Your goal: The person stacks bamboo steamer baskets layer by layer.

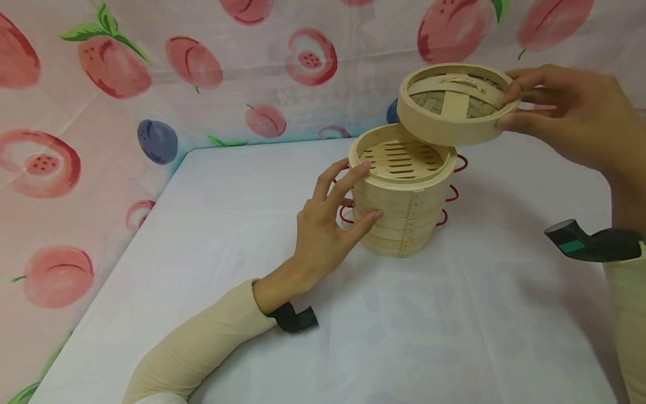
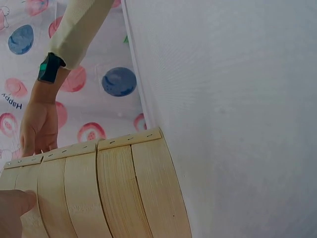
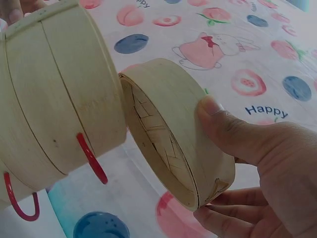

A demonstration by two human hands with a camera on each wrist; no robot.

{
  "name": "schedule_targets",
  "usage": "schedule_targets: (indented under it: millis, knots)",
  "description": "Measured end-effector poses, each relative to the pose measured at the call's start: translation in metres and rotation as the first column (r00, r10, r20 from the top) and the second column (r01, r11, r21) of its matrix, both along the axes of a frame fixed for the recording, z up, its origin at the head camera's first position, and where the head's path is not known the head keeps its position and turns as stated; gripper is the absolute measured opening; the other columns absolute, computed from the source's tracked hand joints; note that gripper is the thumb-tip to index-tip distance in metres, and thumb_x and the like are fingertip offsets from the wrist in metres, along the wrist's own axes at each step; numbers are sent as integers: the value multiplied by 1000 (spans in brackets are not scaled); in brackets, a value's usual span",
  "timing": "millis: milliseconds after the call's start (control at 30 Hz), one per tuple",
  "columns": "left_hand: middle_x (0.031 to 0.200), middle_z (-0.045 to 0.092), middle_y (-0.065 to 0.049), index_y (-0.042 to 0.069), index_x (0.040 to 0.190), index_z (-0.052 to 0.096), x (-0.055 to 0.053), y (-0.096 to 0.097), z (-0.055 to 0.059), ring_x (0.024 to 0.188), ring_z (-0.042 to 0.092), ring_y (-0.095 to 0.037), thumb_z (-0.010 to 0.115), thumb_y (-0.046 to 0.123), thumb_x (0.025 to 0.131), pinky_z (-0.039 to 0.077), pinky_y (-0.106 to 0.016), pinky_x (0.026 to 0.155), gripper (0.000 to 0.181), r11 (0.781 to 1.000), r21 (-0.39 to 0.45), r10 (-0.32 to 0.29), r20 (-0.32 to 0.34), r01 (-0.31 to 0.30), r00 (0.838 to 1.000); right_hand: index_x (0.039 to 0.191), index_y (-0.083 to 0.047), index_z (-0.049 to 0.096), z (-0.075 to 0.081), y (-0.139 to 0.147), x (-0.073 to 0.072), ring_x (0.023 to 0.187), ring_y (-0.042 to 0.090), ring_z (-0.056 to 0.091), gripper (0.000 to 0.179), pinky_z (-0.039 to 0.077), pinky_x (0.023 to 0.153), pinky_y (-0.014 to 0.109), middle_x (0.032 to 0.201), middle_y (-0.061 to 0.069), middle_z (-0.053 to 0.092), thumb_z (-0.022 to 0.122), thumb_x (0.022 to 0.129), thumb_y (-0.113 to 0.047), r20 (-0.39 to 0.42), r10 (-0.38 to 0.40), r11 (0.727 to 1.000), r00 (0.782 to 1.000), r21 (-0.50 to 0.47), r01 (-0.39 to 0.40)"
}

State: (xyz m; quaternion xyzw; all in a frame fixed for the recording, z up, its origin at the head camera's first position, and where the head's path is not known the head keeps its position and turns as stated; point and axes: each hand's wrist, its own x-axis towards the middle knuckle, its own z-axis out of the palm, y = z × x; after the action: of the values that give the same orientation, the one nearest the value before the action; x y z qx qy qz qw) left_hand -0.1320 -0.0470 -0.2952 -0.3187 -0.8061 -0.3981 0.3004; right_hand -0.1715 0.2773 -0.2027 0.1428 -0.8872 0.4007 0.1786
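Note:
A round bamboo steamer (image 1: pixel 398 224) of three stacked baskets with red side loops stands on the white table. The slatted floor (image 1: pixel 404 160) of its top basket shows. My left hand (image 1: pixel 325 224) holds the stack from the left, fingertips at the upper rim and thumb against the front wall. Raised over the right rear of the stack is the woven steamer lid (image 1: pixel 456 126), tilted. My right hand (image 1: pixel 570 106) grips the lid by its right edge, thumb on the outer wall in the right wrist view. The lid's near edge overlaps the top basket's rim.
The white table (image 1: pixel 242 235) spreads around the stack. Behind and to the left hangs a fruit-printed cloth (image 1: pixel 197 62). Black wrist cameras (image 1: pixel 595 244) sit on both wrists. The red loops (image 1: pixel 460 164) stick out from the steamer's sides.

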Motion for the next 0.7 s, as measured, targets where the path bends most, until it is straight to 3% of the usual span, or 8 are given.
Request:
schedule_targets:
  millis: [100, 267, 367, 700]
  knots:
    - [143, 40, -1, 24, 138, 45, 0, 0, 0, 81, 65, -11, 75, 30, 84, 50, -33, 63, 61, 1000, 4, 0, 0, 0, 1000, 110, -4, 64, -1, -4, 1, 122, 16, 52, 24, 42, 78, 7, 140, 8, 49, 69, 87, -4, -49, 28, 996, 998, 86, -24]
    - [143, 40, 0, 24, 137, 46, 0, 0, -1, 81, 65, -11, 75, 30, 84, 50, -33, 61, 61, 1000, 4, 3, 0, -3, 1000, 105, 2, 63, -1, -10, 3, 114, 7, 56, 25, 43, 77, 7, 132, 11, 54, 72, 82, 3, -137, 125, 984, 983, 147, -104]
    - [143, 41, 0, 25, 137, 46, 0, 0, -1, 81, 65, -11, 74, 30, 84, 49, -33, 60, 60, 1000, 0, 6, 0, -6, 1000, 105, 2, 62, -1, -14, 4, 113, 6, 56, 26, 44, 76, 7, 132, 11, 55, 73, 81, 4, -133, 154, 980, 979, 150, -134]
    - [143, 40, -1, 25, 138, 46, -1, 0, -1, 80, 66, -11, 74, 31, 84, 49, -32, 57, 61, 1000, -8, 11, -1, -11, 1000, 109, -4, 61, -3, -23, 7, 118, 16, 55, 27, 43, 75, 6, 138, 10, 50, 72, 85, -4, -44, 148, 980, 988, 141, -141]
